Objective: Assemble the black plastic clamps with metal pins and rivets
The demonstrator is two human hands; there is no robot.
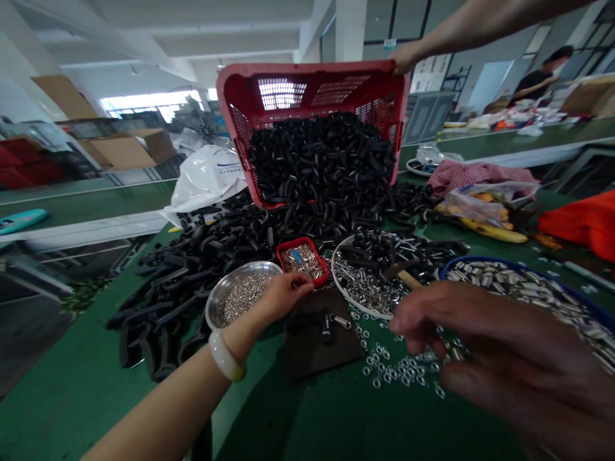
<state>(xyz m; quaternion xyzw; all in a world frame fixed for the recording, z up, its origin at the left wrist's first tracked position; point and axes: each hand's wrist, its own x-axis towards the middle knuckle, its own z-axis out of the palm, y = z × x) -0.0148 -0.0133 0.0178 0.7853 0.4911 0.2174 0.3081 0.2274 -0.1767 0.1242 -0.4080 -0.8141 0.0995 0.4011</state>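
Observation:
My left hand (283,296), with a white bangle on the wrist, reaches over a steel bowl (211,310) of small metal rings. Its fingertips are pinched together at the near edge of a small red tray (325,276) holding small metal pins; what they hold, if anything, is hidden. My right hand (485,346) hovers large and slightly blurred over loose metal nuts (398,371), thumb and fingers apart, nothing visible between them. Between the hands, a dark flat plate (307,365) carries a small black part (327,330) and a metal spring (341,321).
Another person's hand (406,57) grips a tilted red crate (235,128), its black parts (321,160) spilling onto the green table (269,416). A hammer (408,278) lies on a white-rimmed tray (348,296) of metal pieces. At right are a blue-rimmed tray (589,310) and bananas (494,231).

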